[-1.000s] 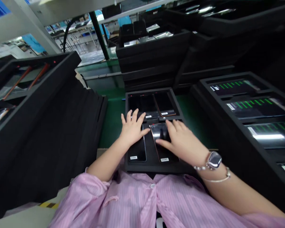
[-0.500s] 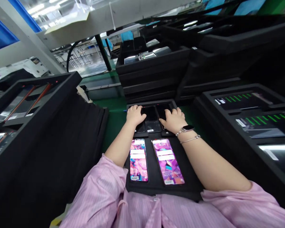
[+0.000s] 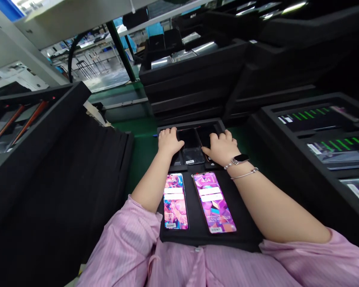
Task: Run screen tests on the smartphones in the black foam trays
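Observation:
My left hand (image 3: 168,142) lies with its fingers spread over the left end of a black foam tray (image 3: 179,168), covering most of a dark phone there. On the tray's right side my right hand (image 3: 223,148) rests, thumb out and fingers apart, over another dark phone (image 3: 205,137). Between the hands a dark phone (image 3: 192,145) with a small white label lies in its slot. Nearer to me, a lit phone with a pink and blue screen (image 3: 175,207) and a lit phone with a purple screen (image 3: 215,209) lie face up, side by side.
At the left stands a tall stack of black foam trays (image 3: 74,115) holding phones. On the right, a black tray (image 3: 266,115) holds phones with green bars on their screens. More stacked trays (image 3: 194,83) rise behind the work spot. A grey metal frame (image 3: 38,52) stands at the upper left.
The camera view has shifted slightly, so the surroundings sit a little differently. Both hands stay on the tray in nearly the same pose, and the lit phones have not visibly moved.

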Demonstrator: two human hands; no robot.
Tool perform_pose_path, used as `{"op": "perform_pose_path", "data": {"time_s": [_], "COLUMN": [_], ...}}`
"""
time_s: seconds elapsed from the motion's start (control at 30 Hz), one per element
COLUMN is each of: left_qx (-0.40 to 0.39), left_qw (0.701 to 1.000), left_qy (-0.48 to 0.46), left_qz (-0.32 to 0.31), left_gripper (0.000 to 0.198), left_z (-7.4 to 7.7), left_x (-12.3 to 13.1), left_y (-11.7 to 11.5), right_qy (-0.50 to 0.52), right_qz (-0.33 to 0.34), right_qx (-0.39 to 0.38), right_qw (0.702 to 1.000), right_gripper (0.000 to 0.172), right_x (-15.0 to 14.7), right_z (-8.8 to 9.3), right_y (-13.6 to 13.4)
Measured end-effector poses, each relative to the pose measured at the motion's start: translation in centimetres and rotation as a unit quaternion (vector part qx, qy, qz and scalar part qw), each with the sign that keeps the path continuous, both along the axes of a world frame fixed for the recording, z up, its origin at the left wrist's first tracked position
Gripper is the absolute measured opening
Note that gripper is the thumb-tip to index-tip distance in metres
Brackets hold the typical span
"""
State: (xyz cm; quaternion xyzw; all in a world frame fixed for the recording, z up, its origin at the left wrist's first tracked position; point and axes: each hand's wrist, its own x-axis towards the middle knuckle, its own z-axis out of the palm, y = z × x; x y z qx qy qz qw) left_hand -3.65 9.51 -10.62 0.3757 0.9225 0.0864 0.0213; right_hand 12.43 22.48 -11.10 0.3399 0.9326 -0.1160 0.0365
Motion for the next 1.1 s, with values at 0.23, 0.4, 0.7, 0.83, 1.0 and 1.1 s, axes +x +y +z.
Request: {"op": "perform_pose_path", "data": {"time_s": [0.23, 0.4, 0.7, 0.83, 1.0, 1.1], "left_qx": [-0.005, -0.061, -0.082, -0.046, 0.273, 0.292], "left_qw": [0.969, 0.966, 0.968, 0.970, 0.948, 0.936], "left_qy": [0.046, 0.046, 0.035, 0.024, 0.043, -0.008], "left_qz": [-0.241, -0.247, -0.236, -0.239, -0.156, -0.196], "left_gripper": [0.043, 0.046, 0.042, 0.046, 0.033, 0.020], "left_z": [-0.6, -0.9, -0.1, 0.7, 3.3, 3.4], "left_x": [2.9, 4.1, 5.1, 4.9, 7.5, 11.4], "left_y": [1.1, 2.0, 3.5, 2.8, -7.2, -15.6], "right_qy": [0.028, 0.021, 0.011, 0.070, 0.271, 0.201], "right_qz": [-0.006, -0.007, -0.002, -0.013, 0.178, 0.307], "right_qx": [-0.021, -0.043, -0.028, -0.040, -0.061, -0.094], "right_qw": [0.999, 0.999, 1.000, 0.997, 0.944, 0.926], "right_gripper": [0.071, 0.073, 0.071, 0.074, 0.051, 0.042], "right_x": [0.0, 0.0, 0.1, 1.1, 9.0, 16.0], "right_z": [-0.8, -0.7, -0.6, 0.8, 3.8, 4.2], "right_y": [0.5, 0.7, 0.5, 0.4, -2.1, -5.1]}}
